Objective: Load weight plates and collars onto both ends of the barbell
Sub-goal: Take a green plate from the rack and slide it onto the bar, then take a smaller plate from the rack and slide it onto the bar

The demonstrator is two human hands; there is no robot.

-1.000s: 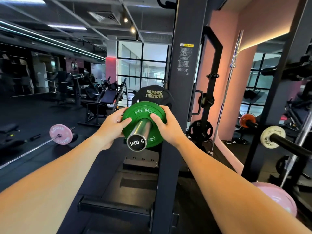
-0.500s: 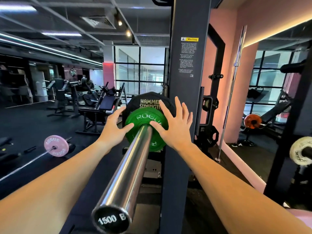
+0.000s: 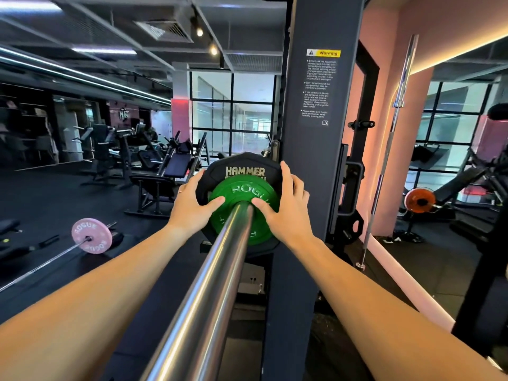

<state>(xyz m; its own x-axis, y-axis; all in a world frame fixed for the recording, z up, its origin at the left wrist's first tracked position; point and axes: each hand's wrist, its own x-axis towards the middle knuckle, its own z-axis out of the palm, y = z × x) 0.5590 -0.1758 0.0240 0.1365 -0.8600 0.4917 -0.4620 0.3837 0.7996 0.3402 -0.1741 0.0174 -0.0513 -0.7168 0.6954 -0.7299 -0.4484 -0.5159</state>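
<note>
Two hands, left [image 3: 192, 204] and right [image 3: 286, 207], fingers spread, press one green plate [image 3: 242, 213].

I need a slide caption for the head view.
Both hands press a green plate along the barbell sleeve against a black plate.

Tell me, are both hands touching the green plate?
Touching. The head view shows the left hand and right hand pressed flat on the green plate, thumbs on its face either side of the barbell sleeve.
</note>
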